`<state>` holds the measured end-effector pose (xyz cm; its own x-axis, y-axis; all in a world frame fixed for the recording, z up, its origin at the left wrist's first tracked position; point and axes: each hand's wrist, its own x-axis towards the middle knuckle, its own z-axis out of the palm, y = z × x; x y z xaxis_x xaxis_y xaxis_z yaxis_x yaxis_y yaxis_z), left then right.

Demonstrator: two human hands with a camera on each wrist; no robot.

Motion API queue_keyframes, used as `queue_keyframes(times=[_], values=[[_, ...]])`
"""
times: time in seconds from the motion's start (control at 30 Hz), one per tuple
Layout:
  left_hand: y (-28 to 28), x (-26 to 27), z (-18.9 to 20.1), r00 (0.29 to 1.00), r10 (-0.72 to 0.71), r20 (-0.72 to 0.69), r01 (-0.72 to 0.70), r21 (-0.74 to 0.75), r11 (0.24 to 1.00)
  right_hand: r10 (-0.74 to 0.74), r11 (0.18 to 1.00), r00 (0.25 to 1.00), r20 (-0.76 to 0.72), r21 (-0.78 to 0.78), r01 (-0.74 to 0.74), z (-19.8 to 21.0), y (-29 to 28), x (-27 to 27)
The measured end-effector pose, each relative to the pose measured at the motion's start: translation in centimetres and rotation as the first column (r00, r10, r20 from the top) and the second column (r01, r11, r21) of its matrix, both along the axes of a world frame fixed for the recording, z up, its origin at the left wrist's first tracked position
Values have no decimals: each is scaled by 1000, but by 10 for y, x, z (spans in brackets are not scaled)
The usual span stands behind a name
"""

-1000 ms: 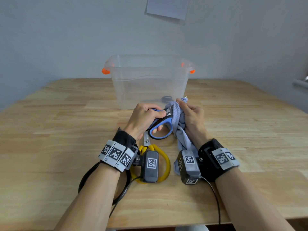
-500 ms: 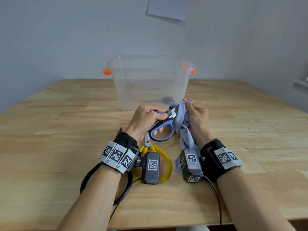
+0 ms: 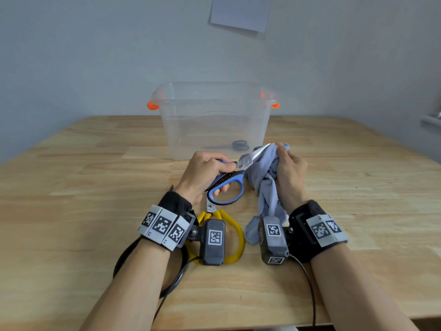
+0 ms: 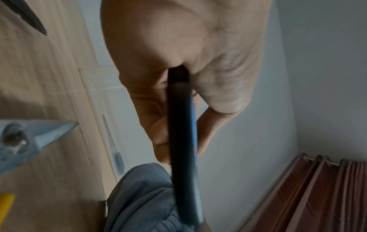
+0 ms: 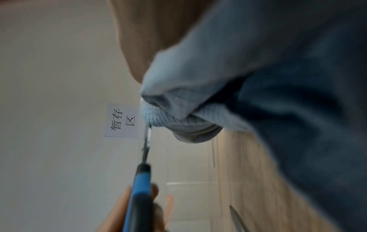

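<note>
Biggest thing first: wooden table [image 3: 83, 187], fills basically the whole head view. At the back of it sits a clear plastic bin [image 3: 191, 130] w/ orange latches, and there's a pair of black scissors [image 3: 238, 145] lying flat on its bottom. Paper note [image 3: 239, 13] is stuck on the wall above, fwiw.

In front of the bin, both hands are up close together. Right hand [image 3: 290, 170] is clenched round a bunched-up pale blue cloth [image 3: 267, 187]. The top of the bundle is pinched in the fingertips, and the rest trails down to the table next to the right wrist. Left hand [image 3: 202, 173] has the blue-handled scissors [image 3: 239, 177] in a firm grip, fingers through the big loop and thumb on top. They're held just above the table, right in front of the bin, blades pointing up and to the right. The blade lies against the cloth, w/ the tip going into the folds at the right fingertips.

Smaller stuff: yellow-handled snips [image 3: 239, 237] lie on the table under the left wrist cam, nobody touching them.
</note>
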<state>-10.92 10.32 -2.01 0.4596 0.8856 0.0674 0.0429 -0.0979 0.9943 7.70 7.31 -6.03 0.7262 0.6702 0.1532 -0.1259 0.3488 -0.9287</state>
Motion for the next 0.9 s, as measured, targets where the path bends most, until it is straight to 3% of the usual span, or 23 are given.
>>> queue_keyframes(times=[0.13, 0.37, 0.67, 0.9], values=[[4, -2, 1, 998, 41, 45, -42, 7, 999, 39, 999, 999, -11, -9, -39, 0, -1, 2], [6, 1, -5, 994, 78, 75, -81, 36, 996, 315, 941, 922, 225, -200, -272, 4, 3, -9], [5, 2, -6, 994, 59, 90, -68, 100, 993, 412, 904, 838, 358, -277, -326, 10, -2, -17], [7, 1, -8, 995, 67, 80, -75, 107, 991, 522, 843, 794, 312, -333, -423, 15, -6, -20]])
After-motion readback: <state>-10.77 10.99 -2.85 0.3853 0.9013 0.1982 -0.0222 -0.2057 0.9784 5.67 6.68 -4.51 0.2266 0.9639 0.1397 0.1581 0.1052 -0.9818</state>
